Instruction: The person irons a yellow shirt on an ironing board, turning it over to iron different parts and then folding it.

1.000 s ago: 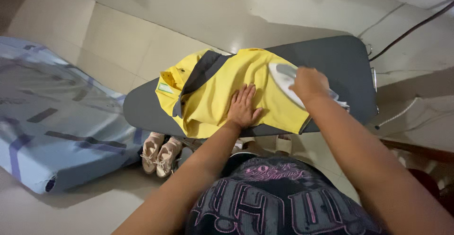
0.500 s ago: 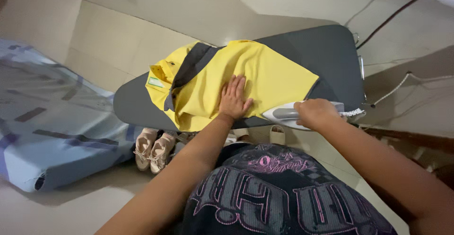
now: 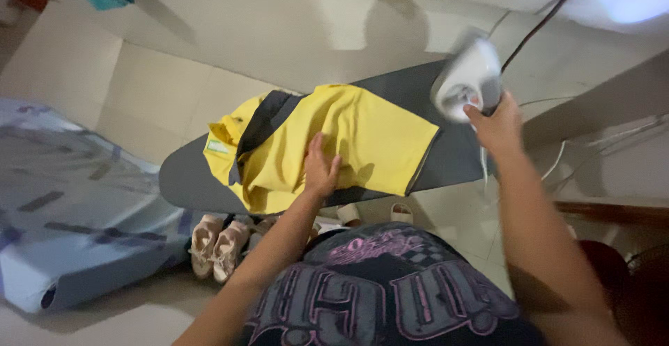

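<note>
1. Yellow shirt (image 3: pixel 334 144) with a dark collar panel is lying flat on the grey ironing board (image 3: pixel 453 158), covering the board's middle and hanging a bit over the near edge.
2. Left hand (image 3: pixel 320 168) is pressing palm down on the shirt near its lower edge, fingers straight and close together, thumb slightly out, gripping nothing.
3. Right hand (image 3: pixel 498 126) is holding the white iron (image 3: pixel 467 81) up off the board at its far right end, fingers wrapped tight around the handle; the iron is blurred and tilted with its flat plate facing the camera.
4. A dark cord (image 3: pixel 540 25) is running from the iron up toward the top right.
5. A pair of beige shoes (image 3: pixel 217 245) is sitting on the floor under the board, and a blue-grey mattress (image 3: pixel 63 206) is lying to the left.
6. Versus half a second ago: the iron was lying low at the near right edge of the board just beside the shirt, now it is lifted clear and further away; the left hand is staying on the shirt in about the same spot.
</note>
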